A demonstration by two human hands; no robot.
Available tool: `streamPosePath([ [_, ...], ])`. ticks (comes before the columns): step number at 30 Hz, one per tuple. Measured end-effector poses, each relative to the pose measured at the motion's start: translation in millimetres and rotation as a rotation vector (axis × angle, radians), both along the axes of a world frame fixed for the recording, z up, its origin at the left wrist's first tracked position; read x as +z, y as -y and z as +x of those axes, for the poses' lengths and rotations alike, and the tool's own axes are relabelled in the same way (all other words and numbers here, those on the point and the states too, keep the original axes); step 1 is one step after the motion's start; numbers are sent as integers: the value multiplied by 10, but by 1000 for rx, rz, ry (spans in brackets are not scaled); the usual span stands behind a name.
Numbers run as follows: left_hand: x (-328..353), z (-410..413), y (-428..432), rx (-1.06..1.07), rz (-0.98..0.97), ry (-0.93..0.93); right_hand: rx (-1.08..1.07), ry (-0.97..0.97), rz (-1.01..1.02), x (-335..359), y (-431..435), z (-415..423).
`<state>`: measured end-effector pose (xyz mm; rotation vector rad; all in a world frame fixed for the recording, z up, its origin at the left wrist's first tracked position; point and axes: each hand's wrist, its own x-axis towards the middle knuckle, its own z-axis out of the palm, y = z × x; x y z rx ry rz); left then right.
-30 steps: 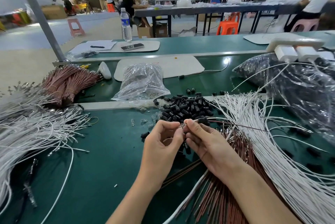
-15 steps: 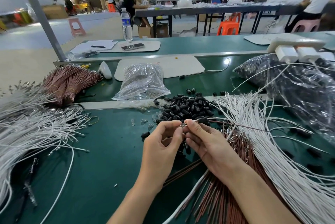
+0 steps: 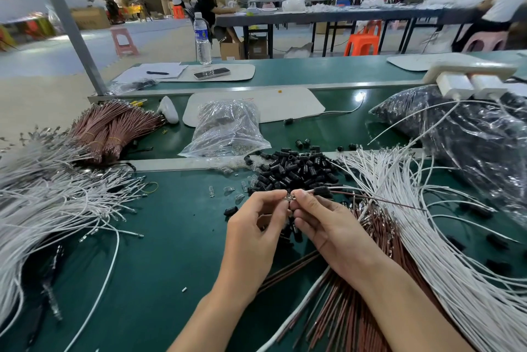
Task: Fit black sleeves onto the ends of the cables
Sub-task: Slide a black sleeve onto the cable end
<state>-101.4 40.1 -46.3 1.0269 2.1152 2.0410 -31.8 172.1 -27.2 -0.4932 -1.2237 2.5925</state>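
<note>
The left hand [image 3: 253,226] and right hand [image 3: 328,226] meet fingertip to fingertip above the green bench mat [image 3: 156,266], raised off it, likely so the small work sits close under the eyes. The right thumb and forefinger pinch the end of a thin brown cable [image 3: 385,201], which trails away to the right of the fingers. A black sleeve [image 3: 321,190] already sits on that cable just behind the right fingertips, seemingly parked there until it can be slid forward over the end. The left thumb and forefinger pinch a small shiny piece [image 3: 288,196] right at the cable's tip. It is too small to tell whether it is a metal terminal or a bulb. The other fingers of both hands curl loosely underneath.

Just beyond the fingertips lies the pile of loose black sleeves [image 3: 293,169], near enough for a short reach. A stray sleeve [image 3: 231,211] lies to the left of the left fingers, with small clear bulbs [image 3: 228,189] beyond it. Brown cables [image 3: 342,309] fan out under the right wrist, and white cables [image 3: 427,237] spread to the right of them. A heap of white cables [image 3: 57,203] lies well to the left. A clear plastic bag [image 3: 228,129] sits past the pile. Nothing blocks the fingers, but I judge the crossing wires at the right could snag the trailing cable.
</note>
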Motion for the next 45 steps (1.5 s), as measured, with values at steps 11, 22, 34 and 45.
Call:
streamPosePath([
  [11, 0, -15, 27, 3, -21, -28, 44, -13, -29, -8, -18, 13],
  [22, -21, -36, 71, -10, -26, -60, -19, -37, 69, -59, 32, -6],
  [34, 14, -45, 88, -43, -15, -51, 23, -5, 59, -63, -4, -5],
  [45, 3, -65, 86, -2, -47, -134, 28, -12, 21, -76, 8, -17],
])
